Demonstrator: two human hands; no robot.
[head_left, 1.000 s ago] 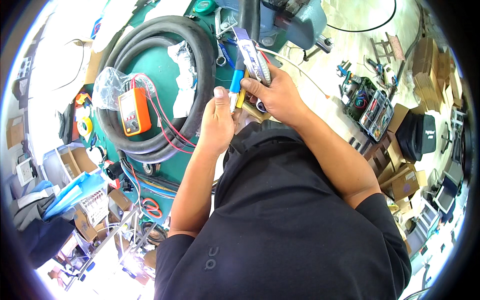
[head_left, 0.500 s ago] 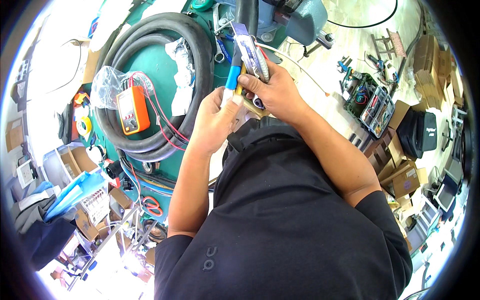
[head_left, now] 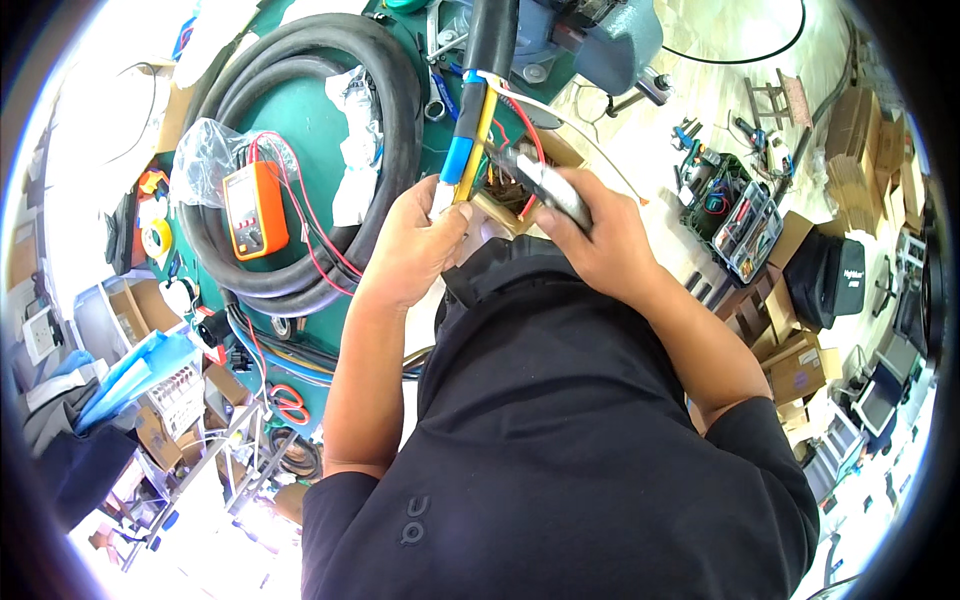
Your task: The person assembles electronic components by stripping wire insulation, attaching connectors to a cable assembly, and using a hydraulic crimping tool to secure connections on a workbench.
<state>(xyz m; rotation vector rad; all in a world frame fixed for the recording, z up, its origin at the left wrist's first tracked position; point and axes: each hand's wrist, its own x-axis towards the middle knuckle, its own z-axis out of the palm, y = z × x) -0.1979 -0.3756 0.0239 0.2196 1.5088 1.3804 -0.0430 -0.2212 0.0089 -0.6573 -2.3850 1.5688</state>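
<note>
L hand (head_left: 412,248), abt 11 o'clock: fingers pinching lower ends of blue-banded wire (head_left: 456,160) & yellow wire (head_left: 477,150), both running up twd 12. R hand (head_left: 608,232), abt 1–2: fingers wrapped round grey tool (head_left: 556,188), prob. a knife, tip v. near yellow wire; contact unclear. Risk: tip skids down wires, cuts L thumb. Loose red wire (head_left: 525,116), 12–1, may get nicked. Farther, thick black cable (head_left: 493,40), 12: a twist could pull wires free.

The left hand (head_left: 412,248) grips a blue-banded wire (head_left: 457,160), the right hand (head_left: 607,232) a grey tool (head_left: 556,194) near it
</note>
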